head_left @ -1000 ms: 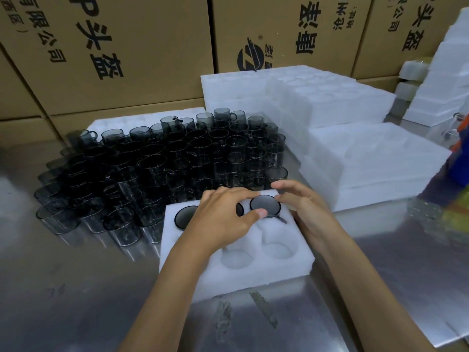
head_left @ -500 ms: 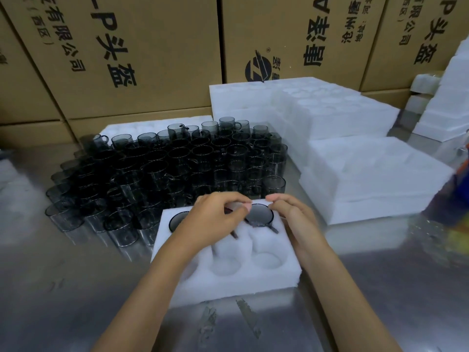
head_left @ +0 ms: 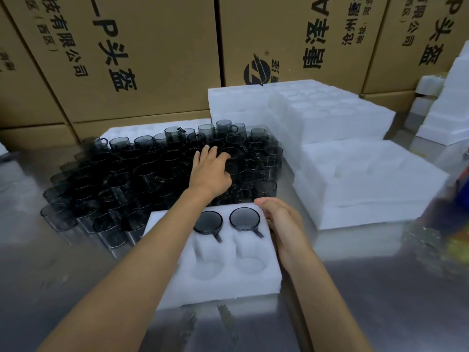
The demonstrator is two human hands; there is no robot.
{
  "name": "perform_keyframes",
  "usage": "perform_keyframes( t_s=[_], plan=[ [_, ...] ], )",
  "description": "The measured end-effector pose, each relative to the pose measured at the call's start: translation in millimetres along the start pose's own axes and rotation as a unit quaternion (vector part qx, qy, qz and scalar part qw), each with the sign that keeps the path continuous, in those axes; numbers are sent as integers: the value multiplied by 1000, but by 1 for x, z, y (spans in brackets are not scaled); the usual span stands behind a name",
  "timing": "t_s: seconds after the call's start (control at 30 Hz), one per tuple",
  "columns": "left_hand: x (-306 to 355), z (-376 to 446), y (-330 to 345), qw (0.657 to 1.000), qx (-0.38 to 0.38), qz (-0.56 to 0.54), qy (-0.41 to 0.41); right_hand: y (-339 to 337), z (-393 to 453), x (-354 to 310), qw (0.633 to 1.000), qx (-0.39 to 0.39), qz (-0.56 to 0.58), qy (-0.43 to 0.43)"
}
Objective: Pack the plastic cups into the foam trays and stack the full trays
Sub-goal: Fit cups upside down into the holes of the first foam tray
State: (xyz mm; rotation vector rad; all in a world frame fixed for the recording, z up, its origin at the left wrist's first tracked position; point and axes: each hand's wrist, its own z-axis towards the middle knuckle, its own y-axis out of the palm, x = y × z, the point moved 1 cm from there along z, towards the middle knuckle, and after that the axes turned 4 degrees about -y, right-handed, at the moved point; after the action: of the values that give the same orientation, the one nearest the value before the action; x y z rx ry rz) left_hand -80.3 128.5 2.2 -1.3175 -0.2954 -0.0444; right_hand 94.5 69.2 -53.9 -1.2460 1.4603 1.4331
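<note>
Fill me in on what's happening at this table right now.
A person is packing dark plastic cups into a white foam tray. Two seated cups fill pockets in the far row; the two near pockets in view are empty, and the forearm hides the tray's left part. The left hand reaches over the crowd of loose cups behind the tray; whether it grips one is unclear. The right hand rests against the tray's right edge. More foam trays are stacked to the right.

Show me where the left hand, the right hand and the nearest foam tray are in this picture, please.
left hand (head_left: 209,171): head view, on its back, over the loose cups.
right hand (head_left: 281,219): head view, on the knuckles, at the tray's right edge.
foam tray (head_left: 223,283): head view, bare near rim.
</note>
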Motion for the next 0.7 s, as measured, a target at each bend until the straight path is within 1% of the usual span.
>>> perform_keyframes(
  t_s=[0.1, 0.27, 0.4, 0.5, 0.7],
  plan=[
    [1, -2, 12, 998, 55, 5, 6, 1, 3, 1, 1000, 0, 9, -3],
    [-1, 0, 10, 994, 108, 2, 26, 1, 4, 1, 1000, 0, 13, 4],
    [1, -5, 3, 986, 154, -52, 39, 1, 4, 0, 1000, 2, 6, 6],
    [6, -13, -5, 981, 163, -101, 38, 0, 3, 0, 1000, 2, 4, 7],
    [6, -37, -25, 967, 144, -206, 37, -2, -2, -3, 1000, 0, -14, -1]
  ],
)
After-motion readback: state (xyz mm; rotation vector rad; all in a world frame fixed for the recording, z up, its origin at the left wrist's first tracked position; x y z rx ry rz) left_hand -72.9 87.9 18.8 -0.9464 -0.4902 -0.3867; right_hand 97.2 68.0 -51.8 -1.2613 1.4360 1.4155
